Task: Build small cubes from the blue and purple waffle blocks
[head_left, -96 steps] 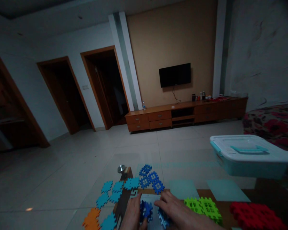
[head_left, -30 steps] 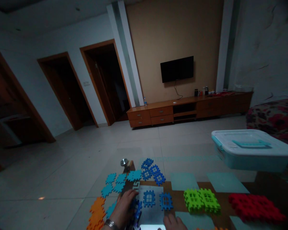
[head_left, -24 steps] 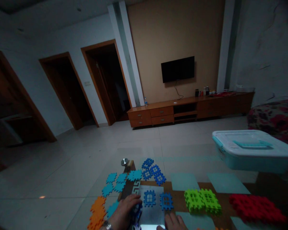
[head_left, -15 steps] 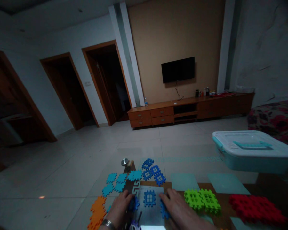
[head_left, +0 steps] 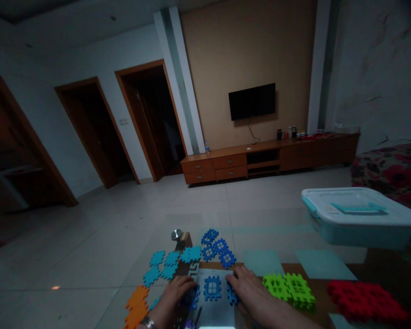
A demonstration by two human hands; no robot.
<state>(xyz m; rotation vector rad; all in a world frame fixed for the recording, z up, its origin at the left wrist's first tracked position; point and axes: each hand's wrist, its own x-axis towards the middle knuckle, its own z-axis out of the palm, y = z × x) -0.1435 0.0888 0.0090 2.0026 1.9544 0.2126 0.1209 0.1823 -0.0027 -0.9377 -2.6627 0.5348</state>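
Note:
A blue interlocking window tile (head_left: 212,288) lies flat on a pale sheet (head_left: 216,310) between my hands. My left hand (head_left: 178,290), wearing a metal wristband, closes over a darker blue tile (head_left: 195,297) at the sheet's left edge; the fingers hide much of it. On the other side my right hand (head_left: 245,282) has its fingers and thumb on another blue tile (head_left: 232,294), partly covered by the hand. A dark pen-like stick (head_left: 198,314) lies near the left hand, beside a purple piece (head_left: 190,324) cut off by the lower edge.
Dark blue window tiles (head_left: 221,246) lie beyond the sheet. Light blue tiles (head_left: 171,258) and orange tiles (head_left: 137,305) are on the left. Green tiles (head_left: 289,289) and red tiles (head_left: 366,299) sit right, below a lidded teal box (head_left: 359,224).
My left hand has shifted slightly, its fingers now reaching further over the tile. The right hand's tile is turned a little. The view has tilted slightly; the middle tile stays on the sheet.

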